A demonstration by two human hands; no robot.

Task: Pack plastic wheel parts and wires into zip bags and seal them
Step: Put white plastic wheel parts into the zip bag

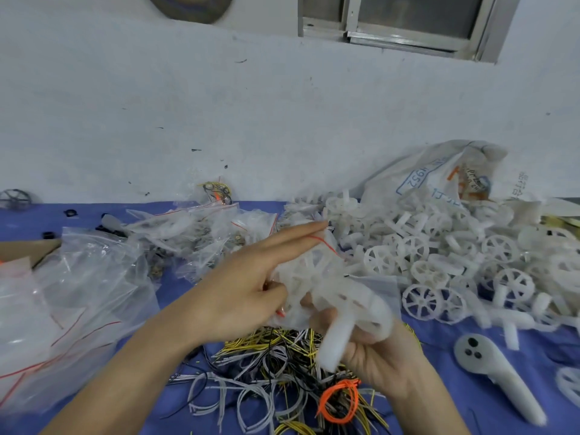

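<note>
Zip bag (328,246), one, wheel parts (306,268) inside, between two hands (238,296) (386,356)

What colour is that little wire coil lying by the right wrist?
The coil is bright orange, clearest in the head view.

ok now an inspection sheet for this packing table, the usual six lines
surface: blue cloth table, mostly covered
job's things: clear zip bag with red seal strip holding white wheel parts; heap of white spoked plastic wheels
clutter: pile of clear plastic bags left; white printed sack; white handle-shaped plastic piece
grippers: left hand pinches the zip bag; right hand grips a blurred white wheel part
cables: loose yellow, black and white wire bundles; orange wire loop
surroundings: scuffed white wall; metal-framed window
</note>
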